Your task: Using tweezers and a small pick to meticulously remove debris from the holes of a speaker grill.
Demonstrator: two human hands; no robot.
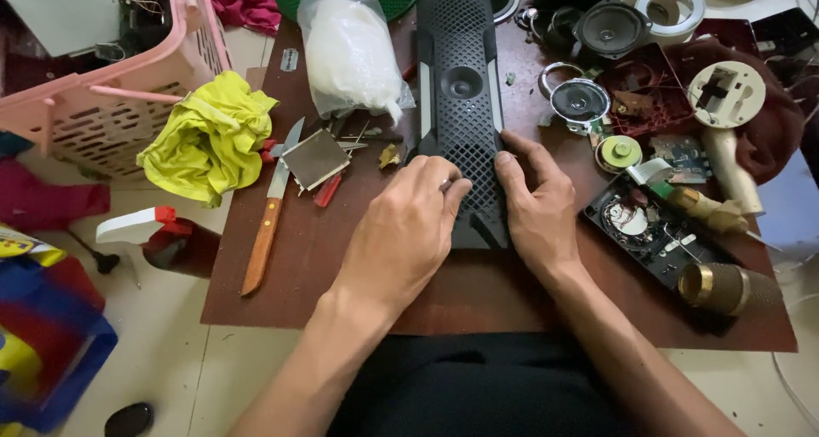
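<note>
A long black speaker grille panel (461, 87) with a diamond mesh and a round hole lies lengthwise on the dark red board (299, 266). My left hand (408, 228) rests on its near left edge, fingers curled against the mesh and pinching what looks like a small metal piece. My right hand (537, 207) lies flat along its near right edge, fingers stretched up the side. Both hands cover the panel's near end.
A wooden-handled knife (268, 224), a small metal plate (316, 158), a white-filled plastic bag (351, 53) and a yellow cloth (207, 134) lie to the left. Loose speaker drivers (579, 101), a circuit tray (653, 232) and a gold microphone head (725, 288) crowd the right. A pink basket (119, 87) stands far left.
</note>
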